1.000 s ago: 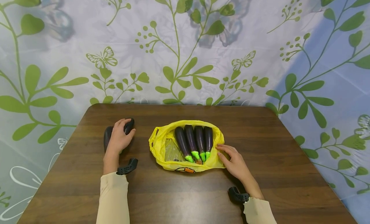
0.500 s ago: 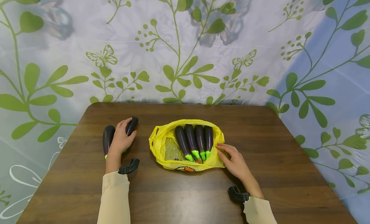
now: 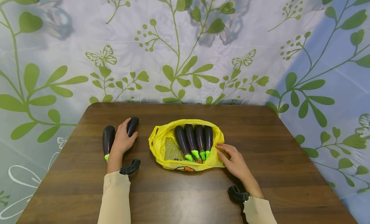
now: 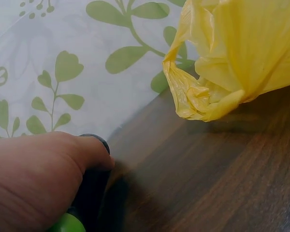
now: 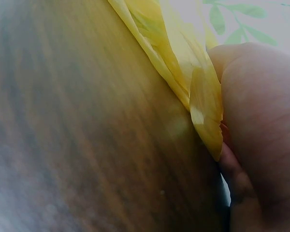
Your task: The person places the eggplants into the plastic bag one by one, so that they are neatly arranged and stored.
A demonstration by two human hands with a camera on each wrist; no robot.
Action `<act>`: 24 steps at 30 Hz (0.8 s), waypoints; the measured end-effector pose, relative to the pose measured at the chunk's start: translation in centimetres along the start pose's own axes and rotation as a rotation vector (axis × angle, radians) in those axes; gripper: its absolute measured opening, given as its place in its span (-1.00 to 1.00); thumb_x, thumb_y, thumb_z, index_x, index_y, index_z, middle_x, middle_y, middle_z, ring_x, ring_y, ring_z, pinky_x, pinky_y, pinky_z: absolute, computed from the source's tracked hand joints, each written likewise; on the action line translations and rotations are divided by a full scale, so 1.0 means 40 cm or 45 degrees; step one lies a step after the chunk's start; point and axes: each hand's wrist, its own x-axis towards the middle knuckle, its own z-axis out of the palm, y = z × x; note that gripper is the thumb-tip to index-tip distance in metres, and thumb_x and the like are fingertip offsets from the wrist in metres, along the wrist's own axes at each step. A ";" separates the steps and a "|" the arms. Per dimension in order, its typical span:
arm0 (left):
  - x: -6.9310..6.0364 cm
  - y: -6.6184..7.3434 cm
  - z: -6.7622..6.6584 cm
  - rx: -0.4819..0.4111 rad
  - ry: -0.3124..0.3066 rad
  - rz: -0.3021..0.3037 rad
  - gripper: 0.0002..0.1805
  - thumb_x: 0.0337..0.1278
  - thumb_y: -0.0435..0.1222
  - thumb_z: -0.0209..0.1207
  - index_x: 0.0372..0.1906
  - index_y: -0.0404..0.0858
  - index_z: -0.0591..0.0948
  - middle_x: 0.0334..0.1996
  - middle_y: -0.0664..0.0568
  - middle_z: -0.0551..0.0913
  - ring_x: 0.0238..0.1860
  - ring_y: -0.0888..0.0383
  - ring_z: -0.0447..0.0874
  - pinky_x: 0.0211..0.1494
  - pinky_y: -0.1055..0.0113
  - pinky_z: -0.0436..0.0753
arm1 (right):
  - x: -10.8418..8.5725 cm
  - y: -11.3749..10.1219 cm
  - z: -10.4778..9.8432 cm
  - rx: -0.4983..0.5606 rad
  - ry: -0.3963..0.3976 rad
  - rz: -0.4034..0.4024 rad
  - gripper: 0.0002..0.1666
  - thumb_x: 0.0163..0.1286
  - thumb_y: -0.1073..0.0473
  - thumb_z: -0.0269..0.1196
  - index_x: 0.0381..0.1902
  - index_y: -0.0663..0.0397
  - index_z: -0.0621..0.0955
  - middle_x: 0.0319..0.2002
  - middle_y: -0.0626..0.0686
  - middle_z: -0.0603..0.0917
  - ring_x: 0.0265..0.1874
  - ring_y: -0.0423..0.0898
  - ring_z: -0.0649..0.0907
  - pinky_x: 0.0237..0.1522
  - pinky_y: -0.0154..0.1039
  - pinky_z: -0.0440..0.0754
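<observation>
On the worktop's [image 3: 179,198] left, the left hand's [image 3: 123,141] fingers are gripping an eggplant [image 3: 132,126] (the right hand's [image 3: 233,159] are holding a yellow bag [image 3: 157,146]).

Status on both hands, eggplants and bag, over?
Left hand gripping one eggplant; right hand holding edge of yellow bag. Four eggplants in bag; another lying on table. Nothing visibly blocking bag's mouth.

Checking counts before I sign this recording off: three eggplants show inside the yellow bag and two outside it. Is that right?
Not three: the head view shows four eggplants inside the yellow bag; the two eggplants outside it are counted right.
</observation>
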 end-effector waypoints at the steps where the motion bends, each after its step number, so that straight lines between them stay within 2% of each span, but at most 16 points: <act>1: 0.000 0.000 0.000 -0.001 -0.001 -0.003 -0.19 0.43 -0.31 0.10 0.64 -0.32 0.02 0.55 -0.46 0.07 0.56 -0.39 0.04 0.55 -0.29 0.13 | 0.000 -0.001 0.000 0.000 -0.001 0.003 -0.61 0.54 0.10 0.26 0.23 0.09 0.68 0.31 0.14 0.62 0.37 0.22 0.48 0.39 0.29 0.39; 24: -0.001 0.004 -0.005 -0.046 -0.023 -0.101 -0.19 0.49 -0.26 0.05 0.66 -0.34 -0.04 0.57 -0.46 0.06 0.55 -0.42 0.07 0.52 -0.31 0.18 | 0.000 -0.005 -0.001 0.007 0.019 -0.021 -0.63 0.53 0.13 0.27 0.22 0.09 0.68 0.30 0.12 0.63 0.37 0.21 0.49 0.38 0.28 0.40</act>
